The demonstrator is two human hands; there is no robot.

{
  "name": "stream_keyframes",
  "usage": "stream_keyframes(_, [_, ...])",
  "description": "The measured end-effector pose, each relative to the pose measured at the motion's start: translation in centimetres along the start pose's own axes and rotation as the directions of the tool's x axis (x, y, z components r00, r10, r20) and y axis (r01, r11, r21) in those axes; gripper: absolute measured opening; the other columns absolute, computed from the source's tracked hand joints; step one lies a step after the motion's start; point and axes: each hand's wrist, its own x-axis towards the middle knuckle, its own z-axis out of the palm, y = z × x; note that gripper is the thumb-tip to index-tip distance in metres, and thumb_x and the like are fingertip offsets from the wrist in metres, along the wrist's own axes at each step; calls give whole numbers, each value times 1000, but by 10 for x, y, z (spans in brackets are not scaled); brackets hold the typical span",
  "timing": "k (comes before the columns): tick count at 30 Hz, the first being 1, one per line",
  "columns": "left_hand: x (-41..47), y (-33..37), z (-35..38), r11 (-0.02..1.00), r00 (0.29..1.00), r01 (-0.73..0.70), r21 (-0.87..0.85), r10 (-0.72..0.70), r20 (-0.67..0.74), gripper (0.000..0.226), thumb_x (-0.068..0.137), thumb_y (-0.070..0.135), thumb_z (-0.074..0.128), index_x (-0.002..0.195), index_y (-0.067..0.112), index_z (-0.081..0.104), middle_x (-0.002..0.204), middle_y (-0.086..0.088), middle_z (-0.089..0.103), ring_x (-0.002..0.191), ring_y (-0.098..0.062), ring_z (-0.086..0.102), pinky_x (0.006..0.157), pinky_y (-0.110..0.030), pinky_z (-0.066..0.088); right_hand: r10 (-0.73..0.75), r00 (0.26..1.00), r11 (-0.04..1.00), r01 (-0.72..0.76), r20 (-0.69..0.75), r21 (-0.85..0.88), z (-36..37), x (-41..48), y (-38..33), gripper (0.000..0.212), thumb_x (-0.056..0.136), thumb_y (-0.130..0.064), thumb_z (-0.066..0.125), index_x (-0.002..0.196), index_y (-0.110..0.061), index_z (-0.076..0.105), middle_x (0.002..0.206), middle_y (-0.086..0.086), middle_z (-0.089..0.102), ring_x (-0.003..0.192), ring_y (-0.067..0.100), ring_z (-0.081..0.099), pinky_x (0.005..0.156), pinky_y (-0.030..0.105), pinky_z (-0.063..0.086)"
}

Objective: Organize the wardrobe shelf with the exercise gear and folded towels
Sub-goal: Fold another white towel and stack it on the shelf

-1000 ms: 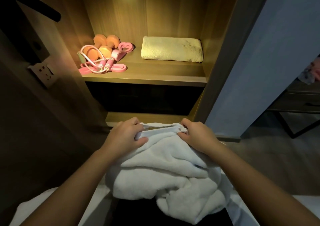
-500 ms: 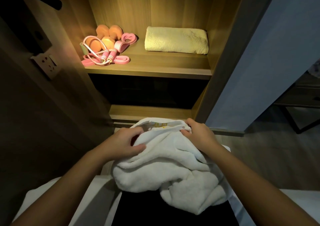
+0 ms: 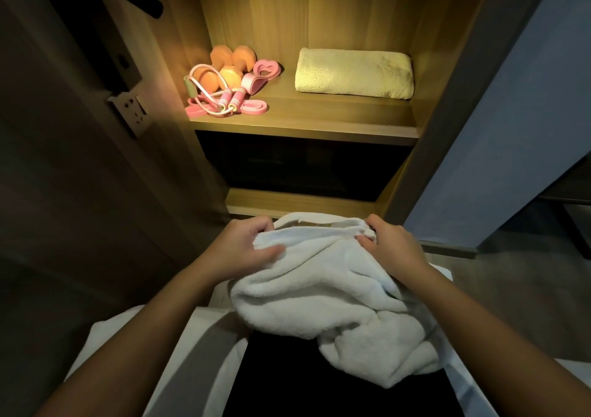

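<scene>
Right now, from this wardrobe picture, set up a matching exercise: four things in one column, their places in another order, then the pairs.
Things: 1 white towel; 2 yellow towel; 3 orange dumbbells; 4 pink skipping rope.
Places: A folded, right side of the lit shelf; B back left of the shelf; C crumpled, gripped by left hand and right hand; D front left, before the dumbbells.
Pairs: 1-C, 2-A, 3-B, 4-D.
</scene>
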Motion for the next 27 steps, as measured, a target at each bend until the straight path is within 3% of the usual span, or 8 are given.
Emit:
stream_keyframes(2, [-3,0,-8,989,994,-42,140,27,110,35,74,60,58,79,25,63,74,9,61,68,-11,57,60,-32,48,1,1000,1000,-1,2,12,0,-1,1,25,98,-50,44,108,-28,49,96,-4,64,80,15,59,74,37,56])
stream_keyframes(7, [-24,-17,-18,986,969,106,-129,-74,234,29,83,44,68,101,22,70,94,0,68,87,-17,65,73,-32,55,12,1000,1000,-13,7,9,-1,1,1,26,98,-49,45,111,-27,50,97,-2,65,81,16,59,72,35,55])
stream_keyframes(12, [-28,-40,4,941,967,255,224,-255,-31,11,87,47,65,88,37,59,87,13,63,77,-8,60,67,-28,53,16,1000,1000,-16,5,11,1,2,0,27,98,-49,45,112,-26,50,98,-2,66,80,17,60,75,38,57])
stream_keyframes(14, [-23,-43,15,893,964,236,383,-164,-210,19,87,46,64,83,28,60,98,9,58,82,-9,55,66,-21,43,25,1000,1000,-26,14,12,1,2,1,30,97,-51,45,114,-26,50,99,-3,66,81,15,61,74,34,56])
stream_keyframes(18, [-12,-56,23,863,966,221,455,-130,-222,22,90,42,64,76,24,65,138,2,49,126,-20,45,100,-39,41,34,999,999,-34,-6,1,1,0,3,30,97,-52,45,113,-27,50,97,-4,66,78,13,59,72,32,55])
stream_keyframes(22, [-3,-58,22,951,941,281,127,-247,-231,14,94,29,59,87,20,66,83,5,61,81,-16,61,65,-25,44,26,1000,998,-27,7,48,-4,-3,0,31,96,-51,47,117,-28,48,103,-3,67,80,13,60,73,32,55])
stream_keyframes(25, [8,-33,9,981,919,181,65,-145,-366,14,95,19,58,82,22,61,76,8,55,71,-8,56,59,-18,37,-8,999,982,18,-53,188,-26,-7,-12,47,94,-44,57,136,-32,39,113,0,66,89,16,63,73,32,54])
stream_keyframes(27, [21,-6,-5,980,925,54,190,23,-380,17,95,18,58,79,21,59,74,9,50,68,-5,49,58,-19,33,-82,988,962,113,-134,247,-52,-9,-28,57,92,-40,62,142,-36,36,112,1,67,94,15,63,73,30,50])
